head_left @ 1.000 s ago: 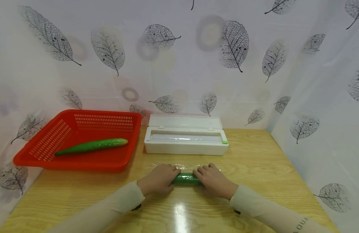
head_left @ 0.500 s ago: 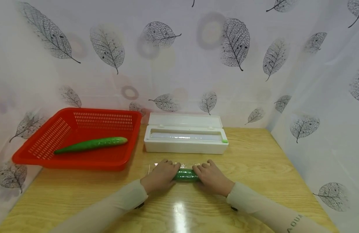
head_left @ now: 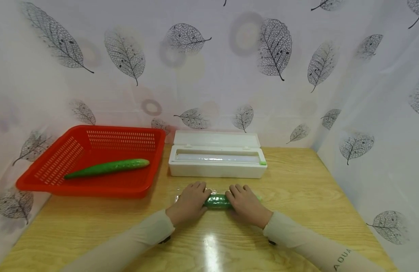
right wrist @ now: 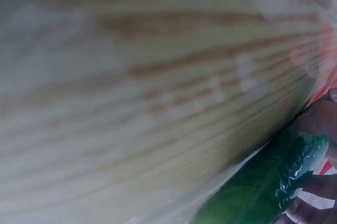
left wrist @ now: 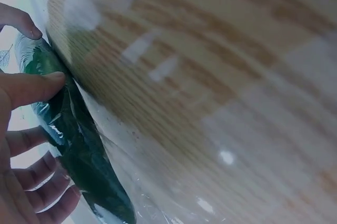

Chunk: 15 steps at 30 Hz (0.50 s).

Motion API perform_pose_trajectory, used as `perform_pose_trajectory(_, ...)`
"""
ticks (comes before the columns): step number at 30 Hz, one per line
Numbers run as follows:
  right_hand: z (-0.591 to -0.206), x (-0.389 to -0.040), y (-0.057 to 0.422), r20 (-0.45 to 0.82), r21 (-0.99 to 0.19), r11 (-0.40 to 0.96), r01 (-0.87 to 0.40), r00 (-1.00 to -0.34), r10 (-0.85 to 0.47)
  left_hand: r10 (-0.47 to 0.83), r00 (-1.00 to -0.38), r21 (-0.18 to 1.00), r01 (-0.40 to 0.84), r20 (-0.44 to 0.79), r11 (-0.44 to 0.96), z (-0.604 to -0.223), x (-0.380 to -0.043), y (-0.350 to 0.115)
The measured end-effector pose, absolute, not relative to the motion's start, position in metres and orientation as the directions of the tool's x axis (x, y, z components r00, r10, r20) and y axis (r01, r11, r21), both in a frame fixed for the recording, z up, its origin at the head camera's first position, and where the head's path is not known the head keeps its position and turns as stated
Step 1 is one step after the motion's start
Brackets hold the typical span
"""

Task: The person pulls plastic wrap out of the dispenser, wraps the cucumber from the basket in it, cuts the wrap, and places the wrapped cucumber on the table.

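From the head view, the left hand (head_left: 190,201) and right hand (head_left: 247,204) lie side by side over a film-wrapped cucumber (head_left: 217,201), only its middle clearly showing between them. The wrist views show what the backs of the hands cover: each thumb lies on the near side, fingers curled round the far side — both hands grip the cucumber. The left wrist view also shows clear film (left wrist: 145,203) creased beside it.

The wood-grained table (head_left: 298,181) is glossy, with a bright reflection near the front. Behind the hands stands a white box (head_left: 216,171), lid raised, a roll (head_left: 217,158) inside; to the left, a red basket (head_left: 94,192) holds a second cucumber (head_left: 107,168). Leaf-printed cloth (head_left: 209,79) hangs around — pale, with dark veined leaves.
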State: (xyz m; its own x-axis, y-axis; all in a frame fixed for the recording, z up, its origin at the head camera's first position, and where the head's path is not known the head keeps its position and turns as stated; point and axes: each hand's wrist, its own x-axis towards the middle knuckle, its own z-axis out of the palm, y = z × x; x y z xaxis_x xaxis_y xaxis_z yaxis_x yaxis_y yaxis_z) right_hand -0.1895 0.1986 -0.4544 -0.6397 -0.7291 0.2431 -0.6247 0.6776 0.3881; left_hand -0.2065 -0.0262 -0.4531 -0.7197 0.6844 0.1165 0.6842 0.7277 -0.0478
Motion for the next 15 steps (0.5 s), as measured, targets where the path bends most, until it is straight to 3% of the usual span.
perform_pose_trajectory(15, -0.4571, -0.1914, 0.1974, 0.237, 0.365, 0.713, -0.599, -0.681, -0.693, 0.645, -0.757, 0.01, 0.649, 0.107, 0.76, -0.4526, -0.2076, -0.0258)
